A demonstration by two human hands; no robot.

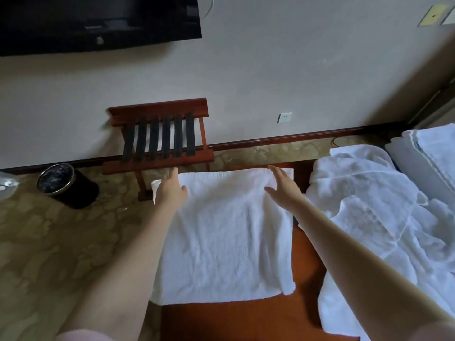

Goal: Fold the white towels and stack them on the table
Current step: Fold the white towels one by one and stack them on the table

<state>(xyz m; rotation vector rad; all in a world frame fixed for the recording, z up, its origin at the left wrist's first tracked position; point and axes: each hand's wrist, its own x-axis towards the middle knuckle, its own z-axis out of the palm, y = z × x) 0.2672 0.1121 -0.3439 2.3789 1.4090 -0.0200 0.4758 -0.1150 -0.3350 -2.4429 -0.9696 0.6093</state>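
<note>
A white towel (226, 237) lies spread flat on the reddish-brown table (246, 318), folded into a rough rectangle. My left hand (171, 190) rests on its far left corner with straight fingers. My right hand (283, 185) lies flat on the far right corner, fingers stretched out. A heap of unfolded white towels (369, 207) lies to the right of the table.
A wooden luggage rack (160, 141) with black straps stands against the wall beyond the table. A black bin (66, 185) stands on the patterned floor at left. Folded white linen (433, 156) lies far right. A dark television (98, 20) hangs top left.
</note>
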